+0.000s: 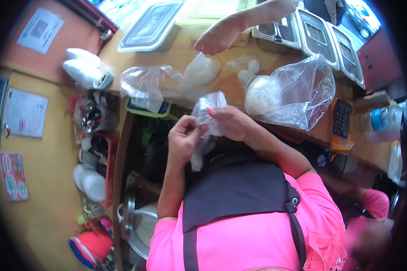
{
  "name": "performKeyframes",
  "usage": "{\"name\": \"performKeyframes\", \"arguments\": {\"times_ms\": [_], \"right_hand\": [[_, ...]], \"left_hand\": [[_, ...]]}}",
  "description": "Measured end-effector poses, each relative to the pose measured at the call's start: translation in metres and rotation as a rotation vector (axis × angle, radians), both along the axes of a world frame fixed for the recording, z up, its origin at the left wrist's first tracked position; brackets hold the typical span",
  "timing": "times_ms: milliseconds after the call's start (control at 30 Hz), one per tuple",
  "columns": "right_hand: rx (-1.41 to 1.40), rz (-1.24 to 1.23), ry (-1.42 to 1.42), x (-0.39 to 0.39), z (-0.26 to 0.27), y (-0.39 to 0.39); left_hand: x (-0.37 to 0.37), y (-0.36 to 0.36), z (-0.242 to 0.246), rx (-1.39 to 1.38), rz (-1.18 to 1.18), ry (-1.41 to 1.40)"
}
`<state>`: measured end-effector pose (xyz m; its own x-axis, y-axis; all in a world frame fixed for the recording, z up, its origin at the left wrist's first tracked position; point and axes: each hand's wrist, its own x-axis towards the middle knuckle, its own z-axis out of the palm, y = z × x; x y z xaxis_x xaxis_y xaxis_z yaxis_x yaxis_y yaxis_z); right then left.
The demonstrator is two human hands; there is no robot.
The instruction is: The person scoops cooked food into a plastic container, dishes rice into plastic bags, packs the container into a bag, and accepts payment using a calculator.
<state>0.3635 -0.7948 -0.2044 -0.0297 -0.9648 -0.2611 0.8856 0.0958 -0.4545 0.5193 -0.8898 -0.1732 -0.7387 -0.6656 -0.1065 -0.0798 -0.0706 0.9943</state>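
My left hand (186,139) and my right hand (236,122) pinch a clear plastic bag (213,101) between them, just in front of the counter's near edge. Its lower end hangs down over my black apron (237,189). Beyond my hands, a clear bag with white contents (201,71) rests on the wooden counter. Another person's hand (220,36) grips the top of that bag from the far side. To the right sits a large clear bag (291,91) holding a white mass. A small bag with round white items (251,66) lies behind it.
Lidded food containers (152,25) line the counter's far edge. A loose plastic bag (139,81) lies at left, over a green tray (149,113). A calculator (342,118) is at right. Plates (91,184) and a metal pot (142,233) stand at left. A pink-sleeved person (374,203) is at lower right.
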Motion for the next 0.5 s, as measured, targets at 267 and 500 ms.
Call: {"name": "performKeyframes", "arguments": {"times_ms": [267, 500], "right_hand": [[0.474, -0.214, 0.875, 0.016, -0.018, 0.010], [0.113, -0.690, 1.241, 0.043, -0.007, -0.047]], "left_hand": [[0.007, -0.123, 0.000, 0.565, 0.131, 0.457], [-0.028, -0.117, 0.024, -0.126, -0.321, 0.226]]}}
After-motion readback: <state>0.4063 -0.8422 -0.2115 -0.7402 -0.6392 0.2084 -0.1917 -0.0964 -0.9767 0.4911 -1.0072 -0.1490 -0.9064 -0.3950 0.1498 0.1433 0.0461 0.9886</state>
